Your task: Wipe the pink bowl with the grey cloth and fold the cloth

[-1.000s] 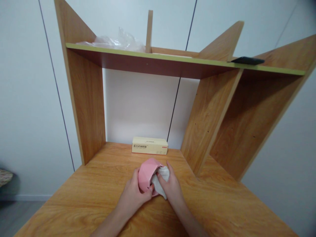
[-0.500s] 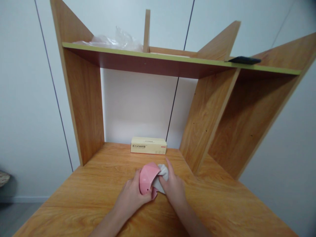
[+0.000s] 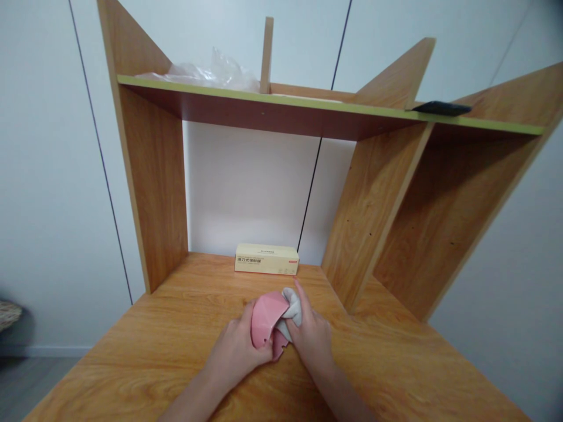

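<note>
A pink, glossy, faceted hollow piece [image 3: 267, 313] is in the lower middle of the head view, with a small notch in its lower rim; I cannot tell its exact kind. My left hand [image 3: 240, 346] wraps round its left side, thumb at the lower rim. A light grey cloth [image 3: 292, 306] is bunched against its right edge and partly inside it. My right hand [image 3: 313, 337] is closed on this cloth, thumb tucked in and index finger pointing up along it. Part of the cloth is hidden by the pink piece and the fingers.
Behind my hands, a cream box [image 3: 266, 259] with printed lettering stands on the wooden desk [image 3: 176, 328]. Wooden uprights [image 3: 378, 217] carry a shelf [image 3: 264, 108] above. On it lie a clear plastic bag [image 3: 215, 73] and a dark flat object [image 3: 442, 108].
The cloth's top has shifted slightly and folded over at the pink piece's edge as my right hand moves it. The pink piece has turned a little. The whole view has shifted slightly.
</note>
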The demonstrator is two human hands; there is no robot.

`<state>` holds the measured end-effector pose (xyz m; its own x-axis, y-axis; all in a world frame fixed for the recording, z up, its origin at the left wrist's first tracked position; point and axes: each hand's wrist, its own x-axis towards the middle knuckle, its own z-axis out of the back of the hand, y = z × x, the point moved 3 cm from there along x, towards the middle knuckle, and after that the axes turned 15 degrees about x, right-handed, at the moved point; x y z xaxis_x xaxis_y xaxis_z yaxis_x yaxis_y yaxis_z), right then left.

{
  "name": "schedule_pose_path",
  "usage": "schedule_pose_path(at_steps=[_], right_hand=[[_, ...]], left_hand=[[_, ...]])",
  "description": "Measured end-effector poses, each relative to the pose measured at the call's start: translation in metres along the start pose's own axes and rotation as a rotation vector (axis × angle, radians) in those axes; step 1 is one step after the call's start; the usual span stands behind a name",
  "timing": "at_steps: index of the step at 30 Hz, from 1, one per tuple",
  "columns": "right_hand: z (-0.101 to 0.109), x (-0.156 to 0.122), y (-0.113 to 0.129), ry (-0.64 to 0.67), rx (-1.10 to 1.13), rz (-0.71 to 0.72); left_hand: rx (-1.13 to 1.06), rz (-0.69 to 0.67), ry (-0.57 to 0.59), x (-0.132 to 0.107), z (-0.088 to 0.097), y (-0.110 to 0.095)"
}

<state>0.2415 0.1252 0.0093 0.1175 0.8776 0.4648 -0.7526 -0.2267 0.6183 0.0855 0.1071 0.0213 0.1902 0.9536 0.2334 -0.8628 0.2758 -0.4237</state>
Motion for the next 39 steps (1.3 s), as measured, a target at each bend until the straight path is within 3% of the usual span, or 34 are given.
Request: schedule_pose_path(at_steps=[5, 11, 16, 19, 25, 30, 34, 39], right_hand=[[-0.005, 0.002, -0.008, 0.081, -0.035, -0.134], [0.003, -0.002, 0.002, -0.064, 0.021, 0.162], [-0.005, 0.002, -0.011, 0.021, 0.11, -0.022], [-0.013, 0.004, -0.02, 0.08, 0.268, -0.058], [-0.021, 0.001, -0.029, -0.019, 0.504, -0.12], [-0.029, 0.001, -0.024, -0.013, 0.662, -0.164], [-0.02, 0.001, -0.016, -0.06, 0.525, -0.15], [-0.005, -0.003, -0.005, -0.063, 0.291, 0.002]], left_hand=[[-0.014, -0.004, 0.043, 0.001, 0.003, 0.0], [0.017, 0.01, 0.057, 0.001, -0.001, 0.004], [0.002, -0.02, 0.058, 0.0, 0.001, 0.003], [-0.037, -0.022, 0.06, 0.001, -0.002, 0.008], [-0.355, -0.036, -0.067, 0.005, -0.018, 0.017], [-0.511, -0.084, -0.073, 0.003, -0.018, 0.008], [-0.449, 0.021, -0.114, 0.004, -0.013, 0.01], [-0.38, 0.055, -0.118, 0.008, -0.008, 0.013]])
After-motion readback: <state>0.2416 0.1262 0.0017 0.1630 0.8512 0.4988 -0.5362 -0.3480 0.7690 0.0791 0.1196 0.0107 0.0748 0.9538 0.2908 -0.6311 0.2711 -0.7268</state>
